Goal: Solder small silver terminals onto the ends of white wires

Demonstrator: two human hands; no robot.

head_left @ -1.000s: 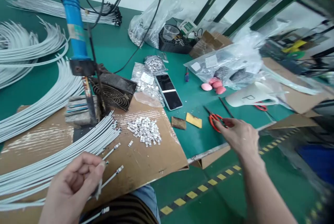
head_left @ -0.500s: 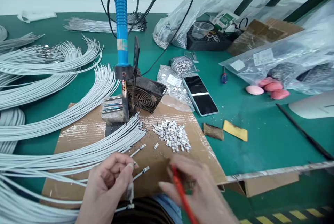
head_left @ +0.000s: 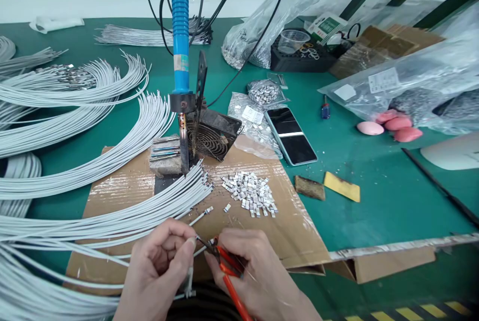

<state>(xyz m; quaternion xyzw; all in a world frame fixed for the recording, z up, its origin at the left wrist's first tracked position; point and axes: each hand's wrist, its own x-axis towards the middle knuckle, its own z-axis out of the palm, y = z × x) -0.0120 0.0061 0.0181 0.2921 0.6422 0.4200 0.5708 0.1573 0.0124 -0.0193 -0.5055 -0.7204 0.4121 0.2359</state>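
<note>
My left hand (head_left: 159,266) is closed in a pinch on the end of a thin white wire (head_left: 200,250) over the front edge of a cardboard sheet (head_left: 123,191). My right hand (head_left: 254,273) grips red-handled scissors (head_left: 230,273), and their dark tips touch the wire end beside my left fingertips. A fan of white wires (head_left: 112,216) lies just left of my hands. Small metal terminals (head_left: 250,194) are heaped on the cardboard behind my right hand.
A blue-handled soldering iron (head_left: 180,42) stands upright in a holder beside a small black fan (head_left: 213,136). A phone (head_left: 291,135), bags of metal parts (head_left: 264,92), two small sponge pads (head_left: 328,187) and pink blobs (head_left: 389,125) lie on the green table (head_left: 374,181). More wire bundles (head_left: 56,96) curve at left.
My right hand picked up the red scissors at the right, carried them across, and now holds their tips at the wire end in my left hand. The view swung left.
</note>
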